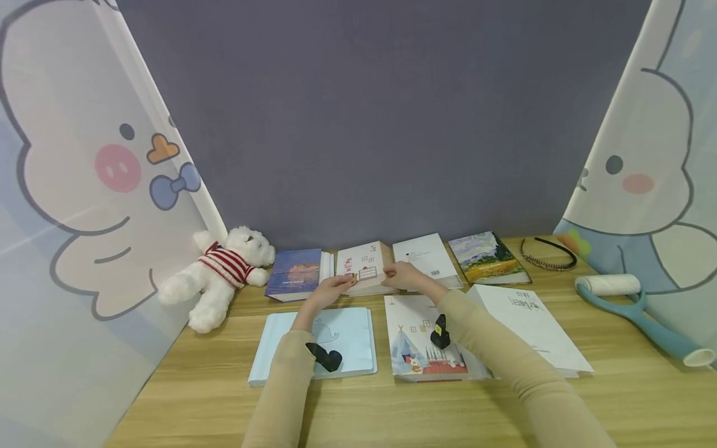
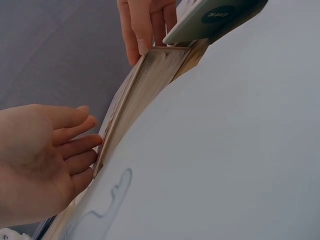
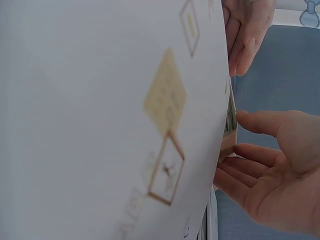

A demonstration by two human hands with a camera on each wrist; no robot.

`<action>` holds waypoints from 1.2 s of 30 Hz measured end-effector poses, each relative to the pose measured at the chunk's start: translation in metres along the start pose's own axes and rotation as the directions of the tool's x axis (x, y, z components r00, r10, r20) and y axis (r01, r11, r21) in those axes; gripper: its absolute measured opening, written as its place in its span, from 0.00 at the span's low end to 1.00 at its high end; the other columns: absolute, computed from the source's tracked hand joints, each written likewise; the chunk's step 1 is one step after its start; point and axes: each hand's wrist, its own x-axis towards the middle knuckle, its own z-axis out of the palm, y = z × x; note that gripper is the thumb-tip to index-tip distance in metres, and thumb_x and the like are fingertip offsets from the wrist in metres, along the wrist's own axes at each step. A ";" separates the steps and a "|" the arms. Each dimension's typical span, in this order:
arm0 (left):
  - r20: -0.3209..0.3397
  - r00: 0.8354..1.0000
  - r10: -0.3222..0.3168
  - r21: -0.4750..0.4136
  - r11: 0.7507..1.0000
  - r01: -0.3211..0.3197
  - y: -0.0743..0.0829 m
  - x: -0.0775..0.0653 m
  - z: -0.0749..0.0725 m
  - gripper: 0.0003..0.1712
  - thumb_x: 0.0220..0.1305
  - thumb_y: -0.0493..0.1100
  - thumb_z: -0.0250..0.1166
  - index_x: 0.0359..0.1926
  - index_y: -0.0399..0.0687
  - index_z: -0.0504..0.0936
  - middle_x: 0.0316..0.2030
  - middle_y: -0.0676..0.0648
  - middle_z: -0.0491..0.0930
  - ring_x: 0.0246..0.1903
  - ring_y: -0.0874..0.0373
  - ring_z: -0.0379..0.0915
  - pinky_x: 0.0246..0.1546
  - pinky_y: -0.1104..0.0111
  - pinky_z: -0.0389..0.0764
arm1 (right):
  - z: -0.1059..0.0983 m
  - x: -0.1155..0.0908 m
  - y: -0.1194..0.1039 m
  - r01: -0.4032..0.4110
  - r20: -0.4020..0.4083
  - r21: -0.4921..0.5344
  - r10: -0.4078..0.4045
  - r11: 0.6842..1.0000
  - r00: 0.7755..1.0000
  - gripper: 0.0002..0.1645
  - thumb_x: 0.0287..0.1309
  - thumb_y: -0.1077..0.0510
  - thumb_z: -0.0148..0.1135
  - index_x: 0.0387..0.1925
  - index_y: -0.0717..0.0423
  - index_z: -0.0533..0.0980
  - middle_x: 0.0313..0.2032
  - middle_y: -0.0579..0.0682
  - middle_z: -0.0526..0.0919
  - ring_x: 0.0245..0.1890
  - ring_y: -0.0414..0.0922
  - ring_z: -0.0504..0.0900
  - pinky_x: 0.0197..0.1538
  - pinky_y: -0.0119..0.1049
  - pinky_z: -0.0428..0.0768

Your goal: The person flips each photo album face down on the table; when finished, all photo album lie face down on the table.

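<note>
A thick book (image 1: 364,267) with a pale illustrated cover lies in the back row, and both hands are at it. My left hand (image 1: 334,287) is at its left front edge; in the left wrist view that left hand (image 2: 45,155) has relaxed fingers, their tips right at the cover's edge. At the book's right side is my right hand (image 1: 399,275). The right wrist view shows this right hand (image 3: 280,160) with thumb and fairly straight fingers along the book's edge, partly hidden behind a nearer white book (image 3: 100,120).
In front lie a light-blue album (image 1: 353,354), a tent-picture book (image 1: 414,354) and a white book (image 1: 532,323). Beside the worked book are a blue photo album (image 1: 294,274), a white-backed book (image 1: 422,255) and a landscape-cover book (image 1: 487,258). A teddy bear (image 1: 224,270), headband (image 1: 551,264) and lint roller (image 1: 633,305) flank them.
</note>
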 end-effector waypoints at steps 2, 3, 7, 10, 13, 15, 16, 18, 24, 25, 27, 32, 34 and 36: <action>-0.002 1.000 0.011 0.008 1.000 -0.011 0.000 -0.001 0.000 0.25 0.73 0.45 0.49 0.66 0.42 0.66 0.67 0.38 0.61 0.65 0.41 0.60 0.63 0.49 0.64 | -0.001 -0.002 0.000 -0.002 0.003 0.017 0.002 1.000 1.000 0.31 0.63 0.54 0.57 0.62 0.67 0.66 0.60 0.62 0.73 0.61 0.56 0.71 0.62 0.47 0.71; -0.006 1.000 0.016 0.013 1.000 -0.016 0.000 -0.001 -0.001 0.25 0.72 0.45 0.49 0.66 0.41 0.66 0.67 0.38 0.62 0.65 0.41 0.59 0.63 0.49 0.64 | -0.002 -0.003 0.000 -0.003 0.006 0.024 0.003 1.000 1.000 0.31 0.63 0.54 0.56 0.63 0.67 0.66 0.60 0.62 0.72 0.61 0.57 0.70 0.62 0.48 0.71; -0.034 0.999 0.033 0.040 0.999 -0.031 -0.002 -0.004 -0.003 0.25 0.72 0.45 0.49 0.66 0.42 0.65 0.65 0.38 0.64 0.64 0.41 0.61 0.63 0.49 0.65 | -0.005 -0.006 -0.001 -0.011 0.017 0.043 0.010 0.999 1.000 0.30 0.64 0.51 0.55 0.62 0.65 0.68 0.61 0.61 0.72 0.62 0.57 0.69 0.63 0.49 0.70; -0.056 0.997 0.060 0.046 0.997 -0.058 -0.001 -0.008 -0.006 0.25 0.73 0.44 0.49 0.67 0.41 0.65 0.65 0.38 0.66 0.62 0.41 0.64 0.62 0.49 0.67 | -0.006 -0.007 -0.001 0.001 0.008 0.048 -0.001 0.999 1.000 0.28 0.64 0.50 0.55 0.60 0.64 0.70 0.58 0.60 0.75 0.59 0.56 0.71 0.60 0.49 0.72; -0.071 0.995 0.076 0.020 0.997 -0.075 0.000 -0.012 -0.010 0.26 0.73 0.45 0.48 0.68 0.41 0.63 0.66 0.39 0.64 0.62 0.42 0.65 0.61 0.49 0.67 | -0.007 -0.007 -0.002 0.023 -0.028 0.072 -0.021 0.997 0.999 0.29 0.65 0.49 0.54 0.60 0.64 0.70 0.58 0.60 0.74 0.59 0.56 0.72 0.59 0.49 0.73; -0.088 0.992 0.088 0.005 0.996 -0.088 -0.001 -0.014 -0.014 0.26 0.73 0.45 0.48 0.68 0.42 0.62 0.66 0.39 0.63 0.63 0.42 0.63 0.62 0.49 0.66 | -0.007 -0.005 -0.002 0.043 -0.053 0.092 -0.038 0.995 0.998 0.29 0.65 0.49 0.53 0.61 0.63 0.69 0.59 0.60 0.74 0.59 0.56 0.72 0.59 0.48 0.73; -0.101 0.991 0.093 -0.005 0.996 -0.094 -0.002 -0.014 -0.015 0.27 0.73 0.46 0.48 0.69 0.42 0.62 0.67 0.39 0.63 0.64 0.42 0.61 0.63 0.49 0.65 | -0.007 -0.004 -0.003 0.049 -0.067 0.110 -0.042 0.993 0.997 0.30 0.65 0.49 0.54 0.62 0.63 0.68 0.60 0.60 0.72 0.61 0.56 0.70 0.60 0.49 0.72; -0.133 0.986 0.098 -0.005 0.995 -0.099 -0.005 -0.017 -0.019 0.27 0.73 0.48 0.48 0.69 0.44 0.62 0.67 0.40 0.63 0.65 0.42 0.59 0.64 0.48 0.63 | -0.005 0.000 -0.006 0.066 -0.085 0.133 -0.055 0.989 0.995 0.29 0.65 0.49 0.54 0.62 0.61 0.68 0.61 0.59 0.72 0.61 0.55 0.70 0.61 0.48 0.72; -0.196 0.976 0.098 -0.012 0.995 -0.102 0.007 -0.039 -0.035 0.26 0.73 0.47 0.48 0.67 0.41 0.63 0.66 0.39 0.63 0.67 0.42 0.56 0.65 0.48 0.61 | 0.004 0.007 -0.021 0.174 -0.141 0.157 -0.152 0.972 0.978 0.29 0.64 0.50 0.56 0.61 0.62 0.69 0.60 0.60 0.73 0.61 0.55 0.71 0.62 0.47 0.72; -0.204 0.973 0.103 -0.005 0.994 -0.106 0.006 -0.041 -0.038 0.26 0.73 0.47 0.48 0.67 0.41 0.64 0.66 0.38 0.63 0.66 0.41 0.56 0.65 0.49 0.62 | 0.005 0.007 -0.024 0.196 -0.150 0.156 -0.173 0.968 0.973 0.28 0.64 0.51 0.57 0.60 0.63 0.69 0.59 0.60 0.73 0.61 0.55 0.71 0.62 0.47 0.71; -0.229 0.966 0.119 0.017 0.993 -0.118 0.000 -0.042 -0.044 0.26 0.73 0.47 0.48 0.67 0.41 0.65 0.66 0.38 0.64 0.67 0.41 0.56 0.64 0.48 0.62 | 0.008 0.010 -0.031 0.228 -0.167 0.155 -0.201 0.961 0.965 0.28 0.63 0.51 0.58 0.59 0.63 0.70 0.59 0.60 0.74 0.61 0.56 0.71 0.62 0.46 0.71; -0.297 0.942 0.156 0.030 0.988 -0.154 -0.017 -0.045 -0.058 0.25 0.72 0.47 0.51 0.65 0.42 0.68 0.66 0.39 0.64 0.71 0.43 0.46 0.67 0.47 0.57 | 0.014 0.016 -0.048 0.267 -0.187 0.124 -0.242 0.956 0.952 0.28 0.61 0.52 0.60 0.58 0.63 0.71 0.57 0.59 0.76 0.60 0.55 0.73 0.61 0.45 0.73; -0.317 0.936 0.153 0.019 0.988 -0.155 -0.019 -0.049 -0.063 0.25 0.71 0.46 0.51 0.65 0.41 0.68 0.66 0.39 0.64 0.70 0.43 0.49 0.67 0.48 0.58 | 0.017 0.016 -0.056 0.274 -0.193 0.111 -0.250 0.955 0.949 0.27 0.61 0.51 0.60 0.58 0.63 0.71 0.57 0.59 0.76 0.59 0.55 0.73 0.60 0.45 0.73; -0.338 0.930 0.142 0.008 0.989 -0.148 -0.022 -0.052 -0.068 0.25 0.71 0.46 0.51 0.65 0.40 0.67 0.65 0.39 0.65 0.67 0.43 0.56 0.65 0.49 0.62 | 0.020 0.017 -0.063 0.271 -0.196 0.110 -0.246 0.956 0.949 0.27 0.61 0.50 0.60 0.58 0.60 0.72 0.57 0.57 0.76 0.60 0.53 0.73 0.61 0.44 0.73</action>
